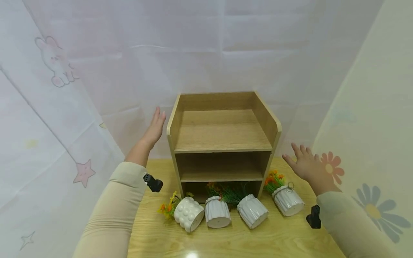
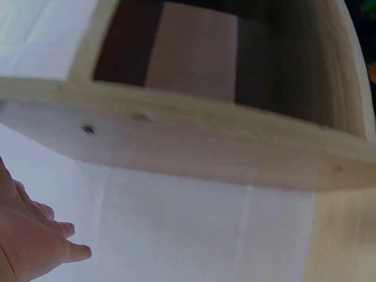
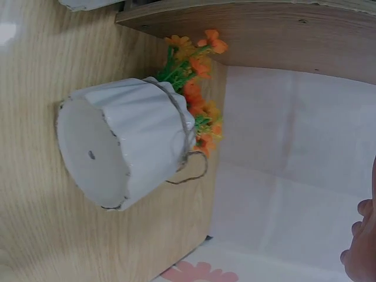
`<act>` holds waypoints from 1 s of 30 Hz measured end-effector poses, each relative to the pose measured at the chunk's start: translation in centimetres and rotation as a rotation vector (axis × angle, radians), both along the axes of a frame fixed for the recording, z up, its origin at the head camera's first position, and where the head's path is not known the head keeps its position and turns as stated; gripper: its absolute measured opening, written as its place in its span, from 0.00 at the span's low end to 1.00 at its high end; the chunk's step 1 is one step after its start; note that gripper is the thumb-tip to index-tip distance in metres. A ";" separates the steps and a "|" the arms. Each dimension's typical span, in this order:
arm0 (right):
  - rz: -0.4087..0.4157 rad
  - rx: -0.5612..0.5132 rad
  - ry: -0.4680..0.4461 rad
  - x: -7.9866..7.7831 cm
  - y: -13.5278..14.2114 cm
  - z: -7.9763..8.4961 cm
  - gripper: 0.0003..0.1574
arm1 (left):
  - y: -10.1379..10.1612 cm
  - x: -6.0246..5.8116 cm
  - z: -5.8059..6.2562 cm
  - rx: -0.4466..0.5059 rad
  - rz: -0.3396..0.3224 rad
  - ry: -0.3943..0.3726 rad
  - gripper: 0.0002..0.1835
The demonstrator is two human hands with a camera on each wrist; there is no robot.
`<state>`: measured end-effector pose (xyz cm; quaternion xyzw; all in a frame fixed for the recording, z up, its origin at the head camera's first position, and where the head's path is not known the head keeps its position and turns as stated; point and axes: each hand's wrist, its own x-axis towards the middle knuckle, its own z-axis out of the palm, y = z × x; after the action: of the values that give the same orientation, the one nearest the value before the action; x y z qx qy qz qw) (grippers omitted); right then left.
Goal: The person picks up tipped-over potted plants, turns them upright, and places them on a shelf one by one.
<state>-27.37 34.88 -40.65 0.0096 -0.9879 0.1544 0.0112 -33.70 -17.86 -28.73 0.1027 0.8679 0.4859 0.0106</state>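
Wooden shelf unit [image 1: 222, 130] stood upright on the tbl. [image 1: 232, 243], w/ 3 white pots [image 1: 218, 216] on their sides along its front and a 4th pot [image 1: 288, 202], w/ orange flowers [image 3: 191, 95], tipped beside it. We saw L hand [image 1: 155, 132] raised near the unit, fingers straight, apart from it; we noted R hand [image 1: 306, 166] raised, fingers spread, nearest the 4th pot.

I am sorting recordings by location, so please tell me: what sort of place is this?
Probably an indoor staged corner: creased, printed sheets surround a wood-grain table, on which stands a small open shelf unit, with white flowerpots lying on their sides.
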 end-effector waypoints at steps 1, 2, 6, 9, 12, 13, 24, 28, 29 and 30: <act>-0.001 -0.001 0.001 0.1 -0.1 -0.2 0.57 | 0.2 0.1 0.3 0.032 -0.013 -0.010 0.40; 0.000 -0.006 0.005 0.2 -0.1 -0.4 0.57 | 0.4 0.3 0.6 0.061 -0.024 -0.014 0.39; 0.011 -0.047 0.021 0.8 -0.4 -1.5 0.56 | 1.2 1.0 1.5 0.143 -0.074 -0.038 0.37; 0.017 -0.073 0.025 1.5 -0.5 -2.5 0.56 | 1.6 1.4 1.8 0.180 -0.128 -0.048 0.37; 0.014 -0.072 0.030 2.1 -0.6 -3.6 0.56 | 1.5 1.6 1.7 0.212 -0.170 -0.081 0.36; 0.011 -0.062 0.032 2.3 -0.6 -3.9 0.56 | 1.5 1.6 1.6 0.221 -0.181 -0.088 0.36; -0.010 -0.124 -0.032 4.9 -0.2 -7.1 0.58 | 1.4 2.0 1.3 0.331 -0.223 -0.134 0.42; -0.016 -0.159 -0.065 5.7 -0.2 -8.2 0.59 | 1.3 2.1 1.0 0.363 -0.214 -0.156 0.44; -0.018 -0.167 -0.071 5.9 -0.2 -8.5 0.59 | 1.3 2.1 0.9 0.367 -0.213 -0.159 0.44; -0.020 -0.179 -0.077 6.1 -0.2 -8.8 0.60 | 1.3 2.2 0.8 0.372 -0.210 -0.160 0.44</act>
<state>-21.30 34.70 -49.40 -0.0070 -0.9699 0.2421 -0.0246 -31.54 -16.60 -27.92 0.1540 0.7441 0.6405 0.1107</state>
